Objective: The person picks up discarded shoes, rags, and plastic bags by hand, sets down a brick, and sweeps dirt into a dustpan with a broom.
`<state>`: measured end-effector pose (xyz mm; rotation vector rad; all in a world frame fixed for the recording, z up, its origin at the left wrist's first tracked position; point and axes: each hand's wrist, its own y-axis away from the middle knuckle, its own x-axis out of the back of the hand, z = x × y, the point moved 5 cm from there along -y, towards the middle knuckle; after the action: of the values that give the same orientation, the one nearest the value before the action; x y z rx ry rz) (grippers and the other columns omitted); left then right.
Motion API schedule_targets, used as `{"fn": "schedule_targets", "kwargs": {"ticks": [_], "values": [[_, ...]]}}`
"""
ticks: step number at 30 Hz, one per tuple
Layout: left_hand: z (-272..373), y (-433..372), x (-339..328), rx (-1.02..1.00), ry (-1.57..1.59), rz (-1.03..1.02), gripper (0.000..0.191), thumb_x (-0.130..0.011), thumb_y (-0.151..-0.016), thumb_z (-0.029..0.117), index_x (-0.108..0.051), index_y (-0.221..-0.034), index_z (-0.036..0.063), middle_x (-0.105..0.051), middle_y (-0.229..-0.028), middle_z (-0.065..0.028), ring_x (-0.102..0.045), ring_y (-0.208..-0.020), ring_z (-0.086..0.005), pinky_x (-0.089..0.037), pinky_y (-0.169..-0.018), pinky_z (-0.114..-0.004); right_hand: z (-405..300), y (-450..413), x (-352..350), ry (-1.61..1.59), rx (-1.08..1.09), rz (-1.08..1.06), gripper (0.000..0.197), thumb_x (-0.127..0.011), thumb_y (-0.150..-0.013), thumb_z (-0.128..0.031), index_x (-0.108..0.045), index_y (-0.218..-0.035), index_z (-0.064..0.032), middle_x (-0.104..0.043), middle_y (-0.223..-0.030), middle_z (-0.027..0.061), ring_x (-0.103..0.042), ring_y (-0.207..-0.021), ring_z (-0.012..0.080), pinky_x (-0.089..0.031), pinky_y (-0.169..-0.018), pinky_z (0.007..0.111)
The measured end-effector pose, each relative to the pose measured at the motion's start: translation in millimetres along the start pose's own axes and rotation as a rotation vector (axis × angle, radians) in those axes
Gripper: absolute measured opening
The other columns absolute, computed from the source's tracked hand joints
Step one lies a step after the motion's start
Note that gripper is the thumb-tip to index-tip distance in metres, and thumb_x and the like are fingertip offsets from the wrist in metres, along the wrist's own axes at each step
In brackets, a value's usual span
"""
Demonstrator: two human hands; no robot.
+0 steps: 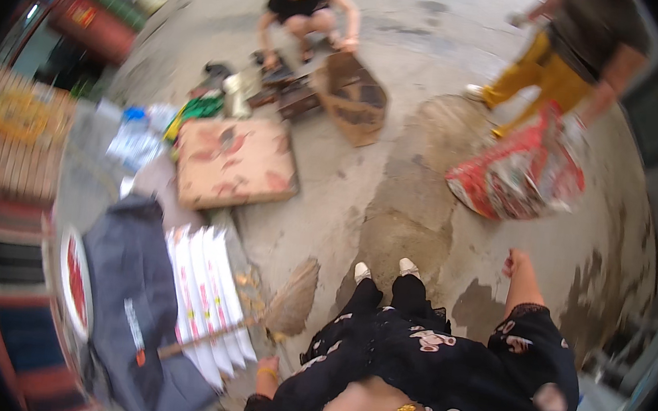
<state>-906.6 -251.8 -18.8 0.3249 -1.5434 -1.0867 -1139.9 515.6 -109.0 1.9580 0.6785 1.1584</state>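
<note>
My right hand [515, 263] hangs low at my side over the concrete ground, its fingers curled and nothing seen in them. At my other side, my left hand [268, 366], with a yellow band at its wrist, is small and blurred; its fingers cannot be made out. Nearest to it lie a row of white printed packets [208, 295] and what looks like a broom [293, 299] with a fan-shaped brown head, its stick crossing the packets. A dark grey cloth cover or bag [124, 298] lies beyond the packets.
A patterned cardboard box [237, 163] stands ahead left. Behind it a crouching person [301, 10] handles an open carton [349, 96] and dark items. At right, a person in yellow trousers [541, 77] holds a red-and-white sack [516, 171]. Wooden slats [15, 154] border the left.
</note>
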Motion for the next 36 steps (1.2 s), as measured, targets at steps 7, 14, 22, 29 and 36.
{"fn": "schedule_targets", "kwargs": {"ticks": [7,14,22,29,36], "values": [[-81.1,78.6,-116.9,0.286,0.048,0.099,0.046,-0.045,-0.067,0.038,-0.057,-0.09,-0.0005,-0.054,-0.095,-0.0196,-0.049,-0.094,-0.0326,-0.037,-0.083,-0.037,-69.4,38.1,-147.3,0.423,0.127,-0.395,0.012,-0.048,-0.077,-0.024,-0.049,-0.084,-0.014,-0.045,-0.066,0.0024,-0.044,-0.058,0.0169,-0.041,-0.053,0.037],[-138.0,217.4,-236.9,0.768,0.408,0.092,0.042,-0.053,-0.067,0.029,-0.054,-0.093,-0.0041,-0.053,-0.097,-0.0224,-0.048,-0.095,-0.0342,-0.04,-0.079,-0.036,-92.3,166.1,-287.8,0.703,0.351,-0.843,0.009,-0.049,-0.077,-0.021,-0.046,-0.072,-0.015,-0.042,-0.058,-0.0027,-0.042,-0.054,0.0122,-0.036,-0.053,0.034],[-135.3,240.6,-361.6,0.842,0.554,-0.125,0.043,-0.035,-0.081,0.033,-0.054,-0.097,-0.0016,-0.053,-0.103,-0.0161,-0.049,-0.095,-0.0308,-0.04,-0.08,-0.034,-40.0,204.1,-357.4,1.12,0.454,-0.668,0.016,-0.05,-0.078,-0.021,-0.049,-0.092,-0.0134,-0.049,-0.08,0.0027,-0.047,-0.071,0.0171,-0.041,-0.066,0.039],[-178.0,270.3,-463.1,1.042,1.094,0.093,0.048,-0.047,-0.074,0.028,-0.043,-0.112,0.0,-0.045,-0.115,-0.0152,-0.045,-0.101,-0.0335,-0.037,-0.084,-0.036,158.6,337.2,-437.4,1.596,0.632,-0.688,0.013,-0.052,-0.076,-0.019,-0.048,-0.085,-0.0115,-0.048,-0.077,0.0028,-0.048,-0.071,0.018,-0.043,-0.067,0.041],[-205.7,315.8,-478.6,1.235,1.359,0.056,0.043,-0.045,-0.074,0.035,-0.054,-0.097,-0.0008,-0.052,-0.103,-0.0184,-0.049,-0.097,-0.0301,-0.036,-0.086,-0.036,407.3,490.2,-483.4,2.007,0.759,-1.186,0.006,-0.053,-0.072,-0.014,-0.05,-0.077,-0.0117,-0.047,-0.062,0.0001,-0.046,-0.056,0.012,-0.042,-0.051,0.031]]}}
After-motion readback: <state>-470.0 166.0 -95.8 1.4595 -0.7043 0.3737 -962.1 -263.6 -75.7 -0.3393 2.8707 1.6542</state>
